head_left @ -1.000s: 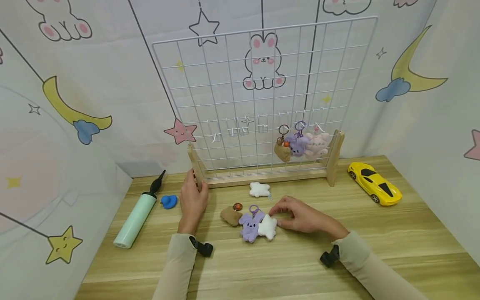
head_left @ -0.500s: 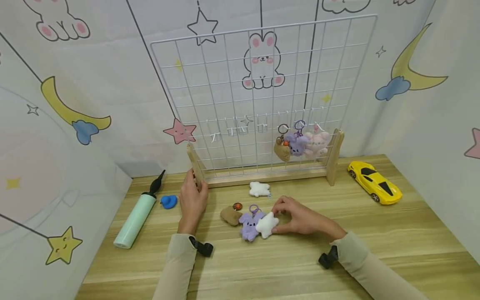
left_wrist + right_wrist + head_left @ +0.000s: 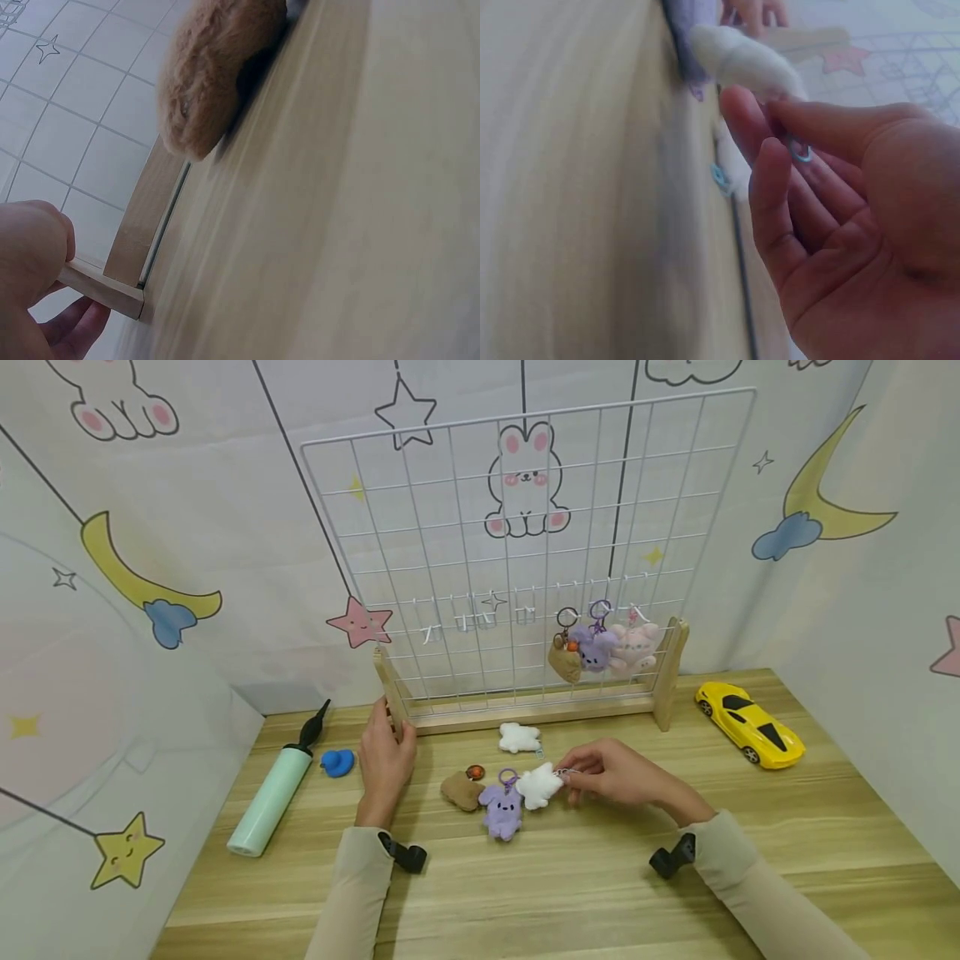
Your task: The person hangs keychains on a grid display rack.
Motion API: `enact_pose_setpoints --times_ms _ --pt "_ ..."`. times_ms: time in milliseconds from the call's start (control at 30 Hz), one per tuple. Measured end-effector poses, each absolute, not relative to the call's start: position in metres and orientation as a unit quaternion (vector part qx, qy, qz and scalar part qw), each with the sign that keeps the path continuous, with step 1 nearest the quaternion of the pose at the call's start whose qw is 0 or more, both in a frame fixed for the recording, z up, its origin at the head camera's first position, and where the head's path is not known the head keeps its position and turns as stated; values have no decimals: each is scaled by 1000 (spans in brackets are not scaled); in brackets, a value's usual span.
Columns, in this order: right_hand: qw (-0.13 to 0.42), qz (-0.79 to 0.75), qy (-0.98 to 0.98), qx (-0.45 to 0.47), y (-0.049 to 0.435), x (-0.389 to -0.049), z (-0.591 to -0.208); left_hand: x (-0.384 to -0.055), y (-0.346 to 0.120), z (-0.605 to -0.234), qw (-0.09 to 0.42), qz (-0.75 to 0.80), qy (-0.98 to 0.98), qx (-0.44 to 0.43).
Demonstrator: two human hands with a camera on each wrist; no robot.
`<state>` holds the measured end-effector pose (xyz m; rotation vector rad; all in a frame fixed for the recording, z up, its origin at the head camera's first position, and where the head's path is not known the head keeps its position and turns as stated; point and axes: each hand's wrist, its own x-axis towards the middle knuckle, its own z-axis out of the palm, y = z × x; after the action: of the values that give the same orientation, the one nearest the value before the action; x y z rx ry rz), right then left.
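Observation:
My right hand (image 3: 618, 772) pinches a white plush keychain (image 3: 539, 786) by its ring end, between thumb and fingers. In the right wrist view the white plush (image 3: 746, 60) hangs out past the fingertips, above the table. My left hand (image 3: 387, 756) grips the left wooden foot (image 3: 101, 289) of a wire grid rack (image 3: 525, 568). Beside the held plush lie a purple plush keychain (image 3: 502, 812) and a brown plush keychain (image 3: 462, 791). A second white plush keychain (image 3: 519, 737) lies just in front of the rack.
Brown, purple and pink plush keychains (image 3: 634, 648) hang on hooks at the rack's right; several bare white hooks (image 3: 465, 624) are at its left. A mint-green pump (image 3: 272, 802) and a blue toy duck (image 3: 337, 763) lie left, a yellow toy car (image 3: 748, 725) right.
My right hand has moved from the white plush's side to its ring end. The plush has turned and shifted up and right, off the purple one. My left hand stays put.

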<state>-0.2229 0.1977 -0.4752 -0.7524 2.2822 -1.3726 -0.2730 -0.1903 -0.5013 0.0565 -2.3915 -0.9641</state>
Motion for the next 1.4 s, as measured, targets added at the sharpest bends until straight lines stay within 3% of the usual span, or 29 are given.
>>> enact_pose_setpoints --times_ms 300,733,1033,1267,1400 --pt "119 -502 822 -241 207 -227 -461 -273 -191 -502 271 -364 -891 20" --pt "98 -509 819 -247 207 -226 -448 -274 -190 -502 263 -371 -890 20" --pt "-20 -510 826 -240 194 -226 -429 -275 -191 -504 287 -375 -881 8" --pt "-30 -560 796 -229 175 -229 -411 -274 -192 -498 241 -395 -886 33" --pt "-66 -582 777 -229 164 -231 -404 -273 -192 -497 219 -412 -884 39"
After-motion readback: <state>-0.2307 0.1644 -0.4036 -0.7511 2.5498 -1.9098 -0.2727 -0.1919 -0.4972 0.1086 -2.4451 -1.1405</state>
